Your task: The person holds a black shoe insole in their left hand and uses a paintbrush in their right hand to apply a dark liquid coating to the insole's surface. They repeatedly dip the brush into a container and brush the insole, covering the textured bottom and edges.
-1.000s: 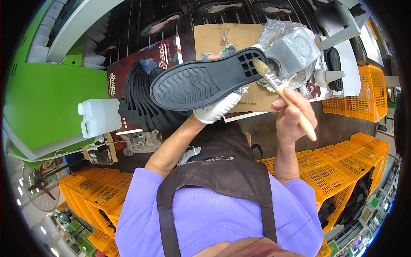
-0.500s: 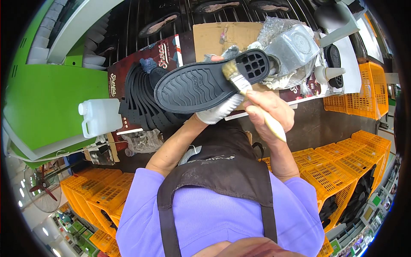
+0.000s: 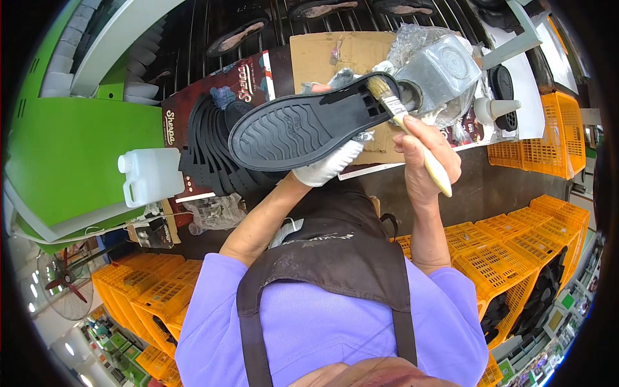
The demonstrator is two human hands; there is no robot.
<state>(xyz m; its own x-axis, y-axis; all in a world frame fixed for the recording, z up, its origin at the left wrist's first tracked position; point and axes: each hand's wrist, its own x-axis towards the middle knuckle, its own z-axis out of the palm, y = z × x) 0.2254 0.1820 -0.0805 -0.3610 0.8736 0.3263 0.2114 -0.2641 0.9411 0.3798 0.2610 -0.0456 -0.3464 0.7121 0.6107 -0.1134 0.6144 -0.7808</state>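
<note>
My left hand (image 3: 329,164), in a white glove, grips a black shoe sole (image 3: 277,137) from beneath; fingertips show at its far edge. The inner face is up, with a wavy tread in the forepart and a grid of pockets at the heel. Between my right hand's (image 3: 429,158) fingers is a paintbrush (image 3: 436,174) with a pale handle, its bristles lying on the heel end of the sole. A dark wet sheen shows along the sole's middle. Left of the sole, more black soles (image 3: 216,148) lie fanned out in an overlapping row.
A clear plastic container (image 3: 445,68) lies tipped in crumpled plastic at the right of the cardboard (image 3: 351,51). A white jug (image 3: 151,177) stands at the left beside a green machine (image 3: 90,148). Orange crates (image 3: 496,258) are stacked at both sides. Beyond the bench, soles lie on a rack of rollers (image 3: 238,37).
My right hand has moved the brush rightward along the sole, from the near side of the heel grid to the heel's end. The sole has shifted slightly left.
</note>
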